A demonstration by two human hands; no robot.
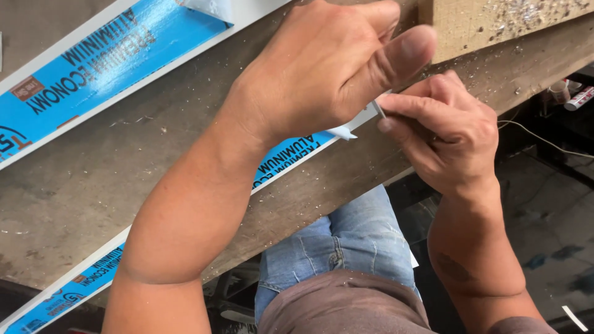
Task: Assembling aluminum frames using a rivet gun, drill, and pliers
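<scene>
Slanting aluminium strip (291,158), near end lower-left, far end upper-right.

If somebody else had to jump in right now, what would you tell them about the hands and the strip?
Left hand: pressing down on the near white metal strip on the wooden bench.
Right hand: fingertips pinch the strip's end, grip closed on a small edge there.
Things: a second blue-filmed strip lies farther back; metal shavings dot the bench.
Done: blue film is lifted a little near the end.
Left: most of the film remains stuck on.
</scene>
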